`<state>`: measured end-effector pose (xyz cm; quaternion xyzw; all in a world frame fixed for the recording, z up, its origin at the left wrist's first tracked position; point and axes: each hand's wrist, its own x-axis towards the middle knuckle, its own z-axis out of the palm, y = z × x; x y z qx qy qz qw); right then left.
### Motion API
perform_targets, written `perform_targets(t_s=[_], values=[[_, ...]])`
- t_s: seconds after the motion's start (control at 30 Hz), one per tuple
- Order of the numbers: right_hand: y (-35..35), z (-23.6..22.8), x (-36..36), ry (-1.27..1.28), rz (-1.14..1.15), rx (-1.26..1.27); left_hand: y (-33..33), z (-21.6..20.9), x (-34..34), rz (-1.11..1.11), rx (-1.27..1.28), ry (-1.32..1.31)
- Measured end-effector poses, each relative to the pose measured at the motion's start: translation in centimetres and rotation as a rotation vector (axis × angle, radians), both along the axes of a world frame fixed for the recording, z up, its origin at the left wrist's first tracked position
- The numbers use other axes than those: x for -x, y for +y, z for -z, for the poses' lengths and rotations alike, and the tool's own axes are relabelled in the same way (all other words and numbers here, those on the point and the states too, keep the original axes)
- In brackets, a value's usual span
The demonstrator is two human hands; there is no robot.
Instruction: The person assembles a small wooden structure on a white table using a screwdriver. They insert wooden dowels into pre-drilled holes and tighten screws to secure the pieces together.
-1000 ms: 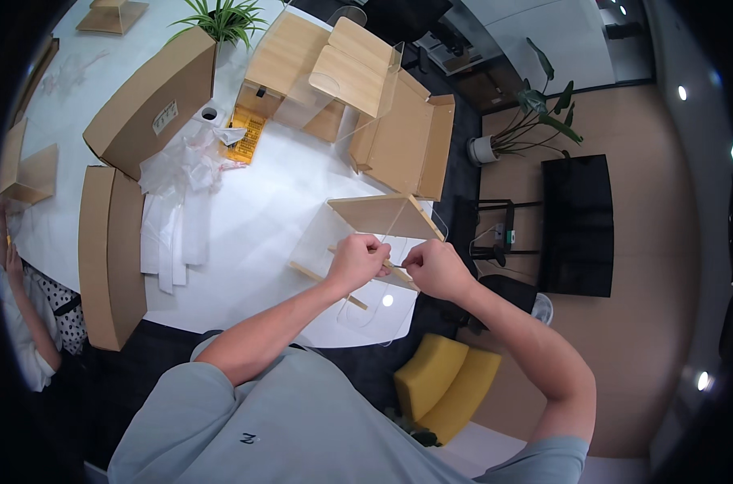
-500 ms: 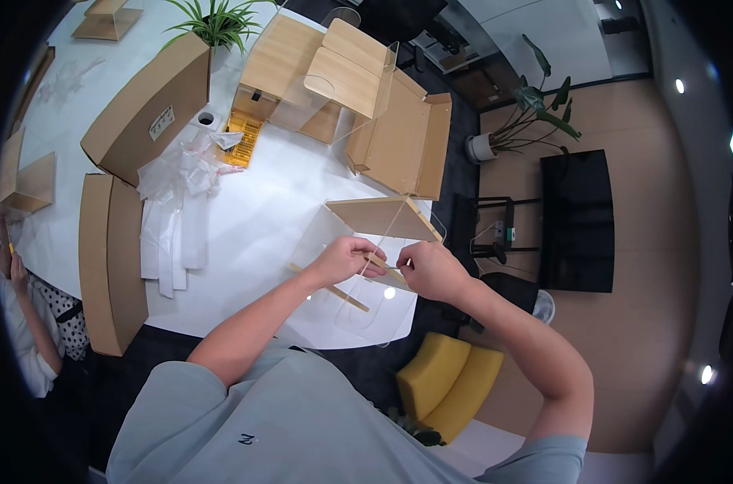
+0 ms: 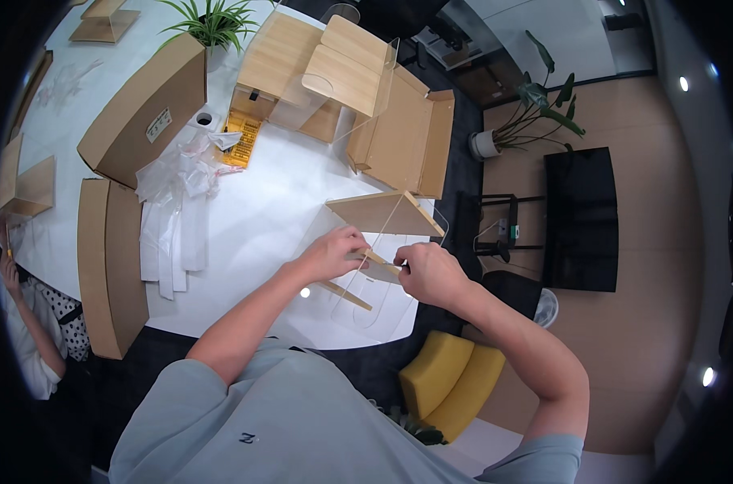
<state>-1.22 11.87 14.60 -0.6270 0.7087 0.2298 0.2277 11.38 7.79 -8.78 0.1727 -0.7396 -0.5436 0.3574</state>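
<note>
- Most of a thin tool (image 3: 395, 264) is covered by the right hand (image 3: 432, 273), whose fingers are closed around it in a pinch; its kind cannot be told.
- A short wooden strip (image 3: 376, 258) by the tool's tip is partly hidden by the left hand (image 3: 330, 252); the left fingers are curled at its upper end, but whether it is gripped cannot be told.
- The strip is set within a wood-and-transparent unit (image 3: 382, 211) on the white table (image 3: 257, 210); from the hands, its wooden panel (image 3: 398, 216) is seen at 12 o'clock, a longer strip (image 3: 348, 297) between 7 and 8.
- The unit's transparent sheet (image 3: 386, 302) is hard to make out, its outline being blended into the tabletop.
- The table's near edge is found at 6 o'clock, its curved corner at 5, both near the unit, with a yellow seat (image 3: 451, 379) beyond.
- More room is given at 9 to 10 o'clock, where bare tabletop is bounded by rumpled plastic wrapping (image 3: 173, 234) and a cardboard box (image 3: 112, 266).
- Far out at 9 o'clock, a co-worker's hand (image 3: 10, 273) is blurred near the dark rim.
</note>
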Motion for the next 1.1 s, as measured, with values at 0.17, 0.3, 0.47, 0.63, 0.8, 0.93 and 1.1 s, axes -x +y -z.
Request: perform_targets(t_s=[0.17,0.3,0.47,0.63,0.8,0.93,1.1], values=[[0.6,-1.2,0.5,0.029,-0.242,-0.002,-0.1,0.3,1.0,0.179,-0.124,0.037],[1.2,-2.5,1.2,0.081,-0.557,-0.024,0.7,-2.1,0.1,0.172,-0.244,0.030],[1.8,-3.2,1.4,0.049,-0.557,0.008,1.0,-2.7,0.0,0.137,-0.185,0.076],[2.5,-1.7,2.1,-0.189,-0.136,0.155,1.1,-2.5,0.2,0.125,-0.162,0.107],[1.1,-1.3,1.6,-0.191,0.499,-0.017,1.3,-2.4,0.5,0.138,-0.181,0.071],[1.0,-1.7,1.9,-0.144,0.217,-0.034,1.2,-2.4,0.3,0.154,-0.167,0.078],[1.6,-3.0,1.2,0.114,-0.703,-0.010,0.4,-3.0,-0.1,0.126,-0.194,0.059]])
